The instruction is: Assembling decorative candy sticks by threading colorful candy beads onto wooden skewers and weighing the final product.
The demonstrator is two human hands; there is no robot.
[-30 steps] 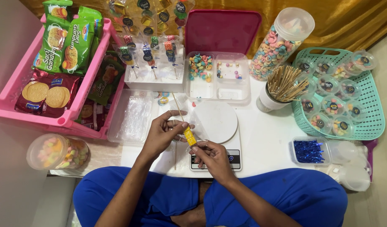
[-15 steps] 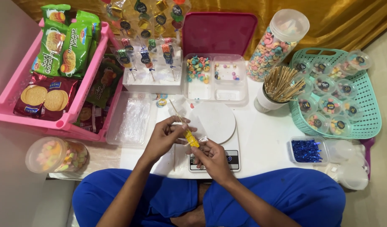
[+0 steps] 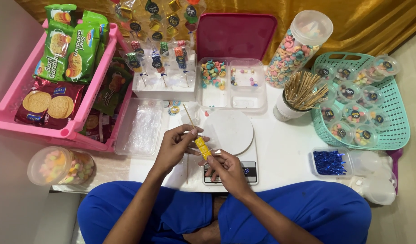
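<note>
At the centre of the frame, a yellow sweet (image 3: 201, 147) on a thin wooden stick (image 3: 190, 118) is pinched by the left hand (image 3: 175, 147) and right hand (image 3: 223, 168), above a white kitchen scale (image 3: 237, 149).

A white bench (image 3: 289, 153) is seen mid-frame. On it are set a white scale (image 3: 230, 140) at centre, a clear divided tray (image 3: 230, 86) above, a cup of skewers (image 3: 293, 101), and a green basket (image 3: 388, 131) at right.

Skewer (image 3: 190, 119) base — hidden under fingers (image 3: 190, 135)
</note>
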